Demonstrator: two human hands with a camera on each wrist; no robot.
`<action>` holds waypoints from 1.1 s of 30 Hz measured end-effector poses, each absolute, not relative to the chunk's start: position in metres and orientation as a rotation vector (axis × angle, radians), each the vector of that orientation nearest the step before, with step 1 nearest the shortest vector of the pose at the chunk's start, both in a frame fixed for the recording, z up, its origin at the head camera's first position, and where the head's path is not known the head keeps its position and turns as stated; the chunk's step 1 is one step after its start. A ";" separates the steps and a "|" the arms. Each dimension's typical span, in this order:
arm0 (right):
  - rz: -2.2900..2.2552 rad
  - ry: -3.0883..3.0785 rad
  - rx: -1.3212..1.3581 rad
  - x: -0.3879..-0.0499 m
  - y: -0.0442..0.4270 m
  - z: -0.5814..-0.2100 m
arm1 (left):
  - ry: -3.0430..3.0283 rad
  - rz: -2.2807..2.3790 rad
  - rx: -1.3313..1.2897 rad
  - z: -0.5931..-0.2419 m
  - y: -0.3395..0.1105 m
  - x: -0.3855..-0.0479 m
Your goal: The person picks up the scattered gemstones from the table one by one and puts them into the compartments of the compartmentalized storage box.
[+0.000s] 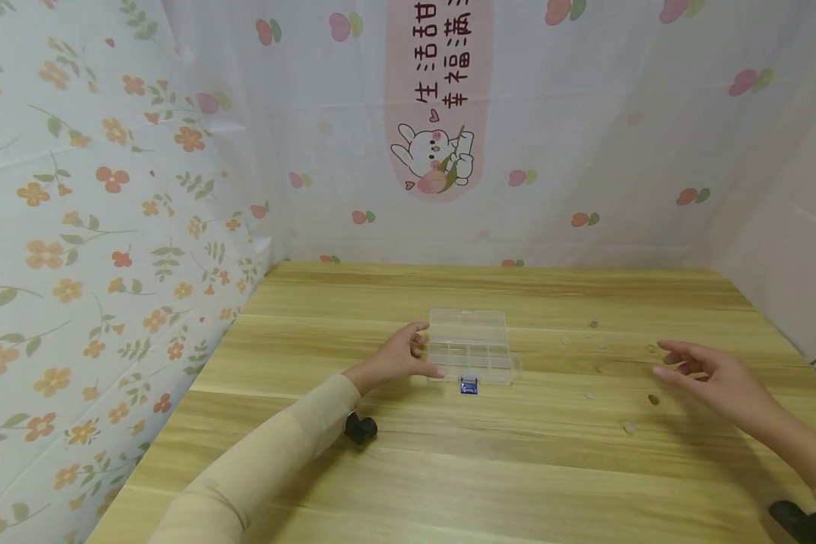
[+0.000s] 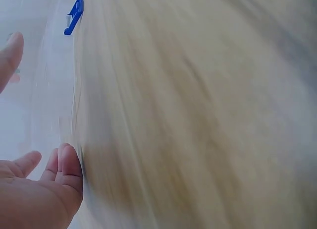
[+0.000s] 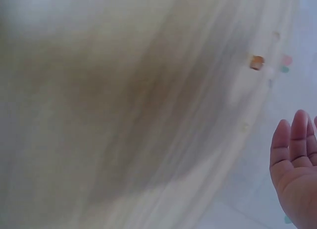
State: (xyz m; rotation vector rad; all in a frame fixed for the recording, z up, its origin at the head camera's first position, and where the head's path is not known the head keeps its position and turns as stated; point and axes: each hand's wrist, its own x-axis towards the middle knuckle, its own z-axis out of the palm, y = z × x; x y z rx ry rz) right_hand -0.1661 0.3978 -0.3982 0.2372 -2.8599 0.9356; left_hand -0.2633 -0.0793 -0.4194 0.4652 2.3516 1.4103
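Steadying, seemingly, with spread left hand point(image 1: 400, 357) the clear, open-lidded plastic box point(image 1: 469, 328) at its three o'clock, you hover a half-open, empty right hand point(image 1: 715, 378), likely needing to pinch small, roundish pieces point(image 1: 653, 399) toward nine.

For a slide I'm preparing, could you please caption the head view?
Left hand at an open clear compartment box with blue clasp; right hand near small scattered pieces on a wood-grain table.

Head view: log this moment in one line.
left hand: at open clear box | right hand: beside small pieces on table | blue clasp: box's near edge
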 end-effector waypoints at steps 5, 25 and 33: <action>0.928 -2.904 0.225 -0.163 0.402 -0.405 | 2.372 1.384 0.458 -0.421 -0.078 -0.264; 1.003 -3.014 0.206 -0.156 0.402 -0.424 | 2.453 1.297 0.495 -0.428 -0.069 -0.266; 1.017 -3.019 0.237 -0.158 0.401 -0.428 | 2.475 1.315 0.462 -0.427 -0.068 -0.265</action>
